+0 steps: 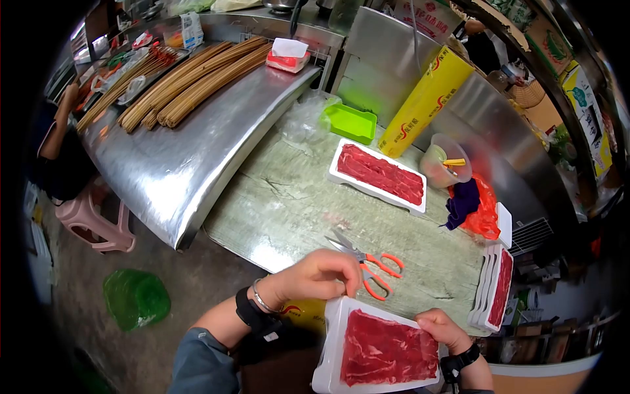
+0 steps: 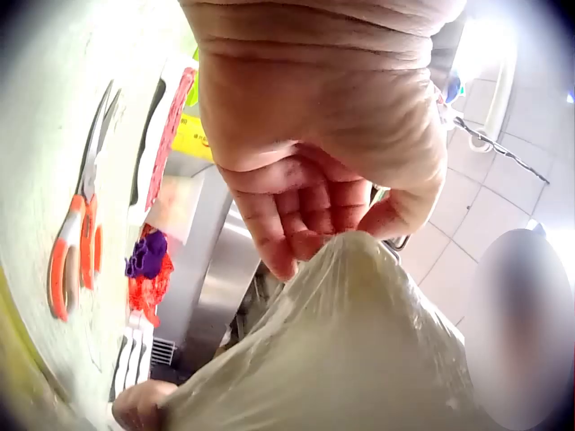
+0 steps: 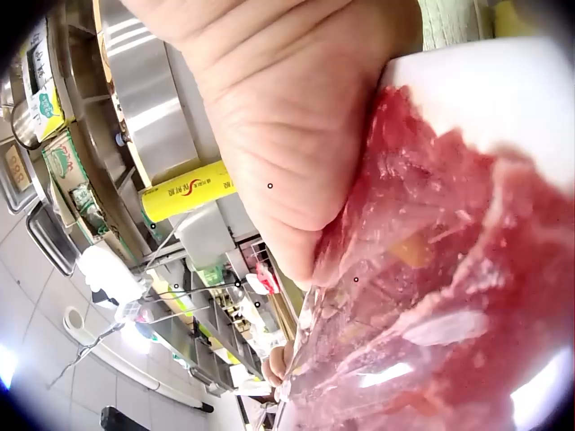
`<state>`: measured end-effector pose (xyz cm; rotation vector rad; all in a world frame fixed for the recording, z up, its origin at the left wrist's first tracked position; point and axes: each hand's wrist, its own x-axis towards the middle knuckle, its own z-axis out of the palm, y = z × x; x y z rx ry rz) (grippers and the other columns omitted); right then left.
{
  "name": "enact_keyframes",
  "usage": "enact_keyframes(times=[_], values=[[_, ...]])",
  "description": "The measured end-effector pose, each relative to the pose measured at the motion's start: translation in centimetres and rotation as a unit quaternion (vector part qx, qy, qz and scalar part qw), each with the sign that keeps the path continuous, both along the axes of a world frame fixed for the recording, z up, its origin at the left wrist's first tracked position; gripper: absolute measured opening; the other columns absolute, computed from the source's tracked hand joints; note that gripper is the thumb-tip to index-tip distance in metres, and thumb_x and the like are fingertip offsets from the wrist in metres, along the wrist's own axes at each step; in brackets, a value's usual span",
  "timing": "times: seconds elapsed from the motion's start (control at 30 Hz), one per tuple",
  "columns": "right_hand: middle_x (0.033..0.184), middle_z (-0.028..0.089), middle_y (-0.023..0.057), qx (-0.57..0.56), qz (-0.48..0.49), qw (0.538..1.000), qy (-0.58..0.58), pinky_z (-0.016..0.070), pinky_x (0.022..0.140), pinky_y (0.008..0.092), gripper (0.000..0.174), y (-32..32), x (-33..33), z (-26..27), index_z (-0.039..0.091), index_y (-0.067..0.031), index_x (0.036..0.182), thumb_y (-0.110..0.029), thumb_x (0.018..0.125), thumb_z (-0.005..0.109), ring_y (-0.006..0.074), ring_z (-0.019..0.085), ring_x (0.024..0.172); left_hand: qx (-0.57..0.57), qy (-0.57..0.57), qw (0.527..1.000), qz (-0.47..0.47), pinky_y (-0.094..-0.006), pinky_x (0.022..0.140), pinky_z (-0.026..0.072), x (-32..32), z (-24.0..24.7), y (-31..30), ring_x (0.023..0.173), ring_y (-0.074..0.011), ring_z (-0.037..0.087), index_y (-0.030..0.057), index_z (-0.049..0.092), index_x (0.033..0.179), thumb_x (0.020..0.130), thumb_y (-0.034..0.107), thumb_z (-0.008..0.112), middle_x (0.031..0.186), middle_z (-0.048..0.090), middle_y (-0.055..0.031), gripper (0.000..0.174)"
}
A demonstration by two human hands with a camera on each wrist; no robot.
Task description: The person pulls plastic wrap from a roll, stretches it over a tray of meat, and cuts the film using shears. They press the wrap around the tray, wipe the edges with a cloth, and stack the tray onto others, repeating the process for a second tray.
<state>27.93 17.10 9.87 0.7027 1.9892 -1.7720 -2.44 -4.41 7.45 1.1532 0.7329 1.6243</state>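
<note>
A white foam tray (image 1: 332, 348) of thin-sliced red meat (image 1: 390, 348) is held tilted at the near table edge. My right hand (image 1: 446, 328) grips its right end, the thumb over the rim. At the tray's far left corner is my left hand (image 1: 319, 274), fingers curled in. The left wrist view shows that hand pinching clear cling film (image 2: 359, 332), drawn up to a peak at the fingertips. Shiny film also covers the meat (image 3: 431, 296) in the right wrist view. Just beyond the left hand lie orange-handled scissors (image 1: 377, 266), blades apart.
Another meat tray (image 1: 380, 176) lies mid-table, before a yellow cling film box (image 1: 426, 102) and a green tray (image 1: 352, 123). Stacked trays (image 1: 489, 289) stand at the right, near a plastic tub (image 1: 446, 161) and purple cloth (image 1: 463, 203). Bundled skewers (image 1: 197, 82) cover part of the steel counter (image 1: 164, 157).
</note>
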Motion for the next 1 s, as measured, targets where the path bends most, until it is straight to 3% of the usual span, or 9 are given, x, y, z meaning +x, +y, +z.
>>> enact_keyframes(times=[0.2, 0.33, 0.43, 0.47, 0.53, 0.63, 0.8, 0.83, 1.0], values=[[0.066, 0.033, -0.0074, -0.003, 0.036, 0.999, 0.014, 0.0314, 0.057, 0.0251, 0.043, -0.1, -1.0, 0.3, 0.043, -0.0048, 0.070, -0.031, 0.103, 0.054, 0.0058, 0.031, 0.065, -0.039, -0.044, 0.992, -0.115, -0.0219, 0.061, 0.0357, 2.3, 0.5, 0.9, 0.070, -0.0019, 0.045, 0.0064, 0.056, 0.082, 0.102, 0.028, 0.054, 0.074, 0.051, 0.0066, 0.030], [0.066, 0.036, -0.0072, 0.007, 0.073, 0.997, 0.016, 0.0326, 0.057, 0.0258, 0.042, -0.1, -2.2, 0.8, 0.046, -0.0036, 0.071, -0.030, 0.102, 0.055, 0.0052, 0.033, 0.065, -0.123, -0.009, 0.974, -0.192, -0.0215, 0.061, 0.0385, 4.3, 0.9, 2.4, 0.067, -0.0039, 0.048, 0.0044, 0.059, 0.096, 0.097, 0.020, 0.063, 0.073, 0.053, 0.0028, 0.017], [0.068, 0.042, -0.0084, 0.005, 0.047, 0.999, 0.006, 0.0348, 0.058, 0.0248, 0.040, 0.3, -2.1, 0.6, 0.050, -0.0029, 0.072, -0.029, 0.102, 0.055, 0.0039, 0.037, 0.066, -0.093, 0.200, 0.975, -0.034, -0.0229, 0.059, 0.0395, 3.6, 1.1, 3.1, 0.066, -0.0046, 0.049, 0.0060, 0.062, 0.099, 0.097, 0.020, 0.063, 0.075, 0.056, 0.0036, 0.014], [0.068, 0.044, -0.0089, 0.005, 0.017, 1.000, 0.006, 0.0357, 0.058, 0.0241, 0.039, 0.6, -1.7, 0.5, 0.052, -0.0028, 0.073, -0.029, 0.102, 0.055, 0.0033, 0.038, 0.066, -0.034, 0.209, 0.972, 0.100, -0.0229, 0.060, 0.0423, 3.7, -0.9, 3.9, 0.067, -0.0050, 0.051, 0.0078, 0.064, 0.102, 0.099, 0.024, 0.060, 0.077, 0.058, 0.0033, 0.017], [0.070, 0.049, -0.0093, 0.025, -0.044, 0.998, 0.023, 0.0376, 0.059, 0.0230, 0.037, 1.5, -1.1, 0.6, 0.056, -0.0025, 0.075, -0.028, 0.102, 0.055, 0.0025, 0.042, 0.067, -0.243, 0.033, 0.962, 0.123, -0.0221, 0.063, 0.0454, 1.7, -1.4, 2.9, 0.068, -0.0057, 0.053, 0.0079, 0.064, 0.106, 0.102, 0.028, 0.054, 0.082, 0.059, 0.0013, 0.023], [0.072, 0.054, -0.0093, 0.077, -0.128, 0.987, 0.052, 0.0402, 0.061, 0.0224, 0.035, 2.5, -0.1, 0.9, 0.062, -0.0021, 0.078, -0.027, 0.102, 0.055, 0.0020, 0.045, 0.069, -0.233, -0.080, 0.959, 0.137, -0.0286, 0.080, 0.0530, 0.0, -2.7, -0.2, 0.091, -0.0113, 0.062, 0.0061, 0.048, 0.133, 0.106, 0.043, 0.038, 0.106, 0.062, -0.0054, 0.047], [0.072, 0.056, -0.0080, 0.120, -0.125, 0.984, 0.051, 0.0421, 0.060, 0.0238, 0.035, 1.7, -0.8, -0.2, 0.064, 0.0001, 0.083, -0.027, 0.103, 0.054, 0.0028, 0.048, 0.069, -0.130, -0.043, 0.974, 0.179, -0.0427, 0.113, 0.0340, 3.3, -2.3, -1.8, 0.136, -0.0275, 0.040, 0.0086, 0.018, 0.156, 0.101, 0.060, 0.039, 0.153, 0.033, -0.0164, 0.078], [0.072, 0.056, -0.0078, 0.132, -0.112, 0.983, 0.055, 0.0421, 0.060, 0.0239, 0.035, 1.2, -1.2, -0.4, 0.064, 0.0006, 0.083, -0.027, 0.103, 0.054, 0.0030, 0.048, 0.069, -0.125, -0.006, 0.978, 0.167, -0.0456, 0.119, 0.0214, 3.2, -2.3, -1.3, 0.146, -0.0310, 0.026, 0.0087, 0.013, 0.158, 0.100, 0.061, 0.037, 0.160, 0.020, -0.0168, 0.081], [0.067, 0.047, -0.0067, 0.100, -0.039, 0.994, 0.039, 0.0394, 0.058, 0.0260, 0.038, -0.4, -1.7, -0.6, 0.059, 0.0008, 0.081, -0.030, 0.103, 0.054, 0.0043, 0.040, 0.066, -0.138, 0.136, 0.964, 0.184, -0.0426, 0.120, 0.0169, 2.5, -1.8, -0.5, 0.149, -0.0305, 0.020, 0.0033, 0.021, 0.155, 0.102, 0.056, 0.032, 0.161, 0.022, -0.0161, 0.075]])
